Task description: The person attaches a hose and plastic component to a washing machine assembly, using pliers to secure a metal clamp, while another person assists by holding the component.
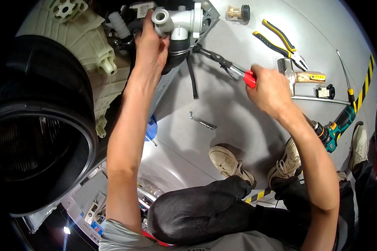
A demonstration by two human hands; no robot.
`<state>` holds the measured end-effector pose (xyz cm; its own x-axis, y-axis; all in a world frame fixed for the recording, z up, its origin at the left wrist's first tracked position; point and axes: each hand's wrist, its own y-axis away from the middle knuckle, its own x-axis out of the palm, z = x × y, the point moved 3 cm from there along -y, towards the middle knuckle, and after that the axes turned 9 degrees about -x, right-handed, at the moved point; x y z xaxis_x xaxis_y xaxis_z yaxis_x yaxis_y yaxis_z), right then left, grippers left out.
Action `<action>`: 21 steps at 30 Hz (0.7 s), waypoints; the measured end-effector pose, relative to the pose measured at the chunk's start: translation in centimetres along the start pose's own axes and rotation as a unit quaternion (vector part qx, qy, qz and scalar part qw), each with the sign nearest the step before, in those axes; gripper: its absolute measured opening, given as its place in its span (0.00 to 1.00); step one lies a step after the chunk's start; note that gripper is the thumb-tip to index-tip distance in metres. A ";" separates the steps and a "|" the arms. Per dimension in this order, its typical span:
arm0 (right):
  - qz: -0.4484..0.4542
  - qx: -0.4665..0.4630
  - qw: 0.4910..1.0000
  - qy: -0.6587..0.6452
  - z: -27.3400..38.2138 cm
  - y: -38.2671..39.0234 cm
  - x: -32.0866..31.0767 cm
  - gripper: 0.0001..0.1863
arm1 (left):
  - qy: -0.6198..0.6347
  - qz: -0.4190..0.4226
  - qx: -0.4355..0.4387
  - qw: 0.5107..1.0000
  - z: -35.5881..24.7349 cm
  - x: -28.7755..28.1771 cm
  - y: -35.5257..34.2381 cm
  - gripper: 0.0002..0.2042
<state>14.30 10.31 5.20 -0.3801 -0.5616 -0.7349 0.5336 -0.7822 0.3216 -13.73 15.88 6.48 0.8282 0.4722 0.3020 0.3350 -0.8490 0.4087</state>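
My left hand is closed on a white plastic housing with round ports, above a black rubber hose with a metal clamp. My right hand grips the red handle of long black-jawed pliers, whose tip reaches to the clamp. The housing sits by a metal bracket. At the left are a cream plastic tub and a large black rubber door gasket. A dark strap hangs below the pliers.
On the floor lie a filter, yellow-black pliers, a hammer, a small component, a screwdriver, a drill and an angled wrench. Another person's shoe is at the right; hazard tape runs nearby.
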 end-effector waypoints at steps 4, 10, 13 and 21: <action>0.005 0.013 0.999 0.039 1.3 1.0 -1.6 0.08 | -0.010 -0.010 0.014 1.000 0.2 0.3 0.0 0.17; -0.033 -0.082 0.993 0.079 0.4 0.6 -1.5 0.08 | -0.019 0.021 -0.074 0.997 0.0 -2.4 -4.6 0.23; -0.077 -0.156 0.978 0.112 -1.5 0.9 -0.5 0.08 | 0.079 0.051 -0.136 0.986 0.5 0.1 -4.0 0.22; 0.108 0.104 0.867 -0.475 -2.4 2.9 3.5 0.14 | 0.077 0.115 -0.158 0.978 0.4 -1.2 -5.7 0.21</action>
<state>16.35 6.76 2.15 -0.7922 -0.5923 0.1471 0.5592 -0.6078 0.5638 -16.45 20.06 3.45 0.7798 0.3287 0.5327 -0.0272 -0.8324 0.5536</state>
